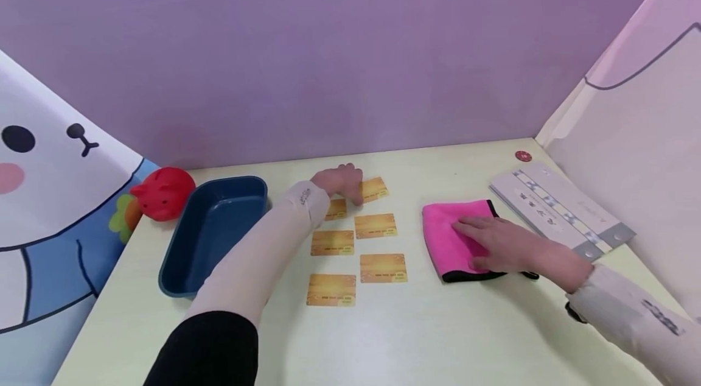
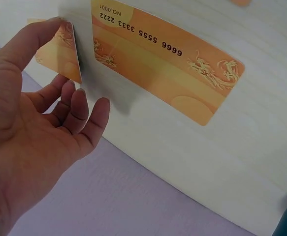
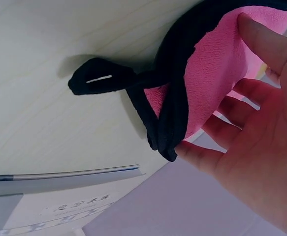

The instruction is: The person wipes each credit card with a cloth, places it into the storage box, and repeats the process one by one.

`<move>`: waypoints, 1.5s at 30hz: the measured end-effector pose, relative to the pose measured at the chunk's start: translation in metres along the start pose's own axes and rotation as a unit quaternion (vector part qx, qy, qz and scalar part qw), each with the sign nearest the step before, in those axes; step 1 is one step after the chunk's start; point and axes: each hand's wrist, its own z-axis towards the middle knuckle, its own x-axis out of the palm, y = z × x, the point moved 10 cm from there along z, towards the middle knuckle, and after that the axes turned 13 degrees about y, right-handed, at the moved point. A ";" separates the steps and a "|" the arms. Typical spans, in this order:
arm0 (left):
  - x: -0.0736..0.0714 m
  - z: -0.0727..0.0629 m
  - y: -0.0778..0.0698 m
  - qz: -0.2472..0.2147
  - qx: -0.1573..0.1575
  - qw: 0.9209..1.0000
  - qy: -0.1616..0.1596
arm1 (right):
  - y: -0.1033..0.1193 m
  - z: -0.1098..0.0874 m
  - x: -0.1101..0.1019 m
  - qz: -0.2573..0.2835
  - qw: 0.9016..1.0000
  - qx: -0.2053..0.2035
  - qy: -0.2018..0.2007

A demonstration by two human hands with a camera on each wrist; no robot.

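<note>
At the back of the table my left hand [image 1: 341, 182] pinches a gold-orange card [image 2: 59, 51] between thumb and forefinger. That card stands tilted, while the other fingers of the left hand are loosely bent below it. Beside it a second orange card [image 2: 168, 64] with printed numbers lies flat. Several more such cards lie in two rough columns toward me, among them the nearest card [image 1: 331, 290]. My right hand [image 1: 501, 244] rests with extended fingers on a folded pink cloth [image 1: 446, 231] with black edging. A black loop [image 3: 101, 78] sticks out from the cloth.
Left of the cards stands a deep blue tray [image 1: 175, 252], with a red piggy bank [image 1: 164, 194] behind it at the table's edge. A grey-and-white booklet [image 1: 564, 209] lies at the right, and a small red disc [image 1: 523, 156] sits near the back edge.
</note>
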 end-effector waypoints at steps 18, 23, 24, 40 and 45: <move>0.001 -0.007 -0.004 -0.168 0.087 0.981 -0.035 | 0.005 0.013 -0.012 -0.001 0.991 0.009 -0.130; -0.014 -0.016 -0.007 -0.190 0.118 0.970 -0.092 | 0.000 0.008 -0.012 0.013 0.986 0.037 -0.161; -0.018 -0.020 -0.007 -0.196 0.124 0.967 -0.106 | 0.000 0.007 -0.012 0.014 0.986 0.040 -0.162; -0.044 -0.119 0.001 -0.376 0.224 0.859 -0.264 | -0.014 -0.015 -0.074 0.159 0.958 0.038 -0.236; -0.036 -0.148 0.007 -0.466 0.247 0.784 -0.327 | -0.003 -0.045 -0.129 0.191 0.910 0.033 -0.367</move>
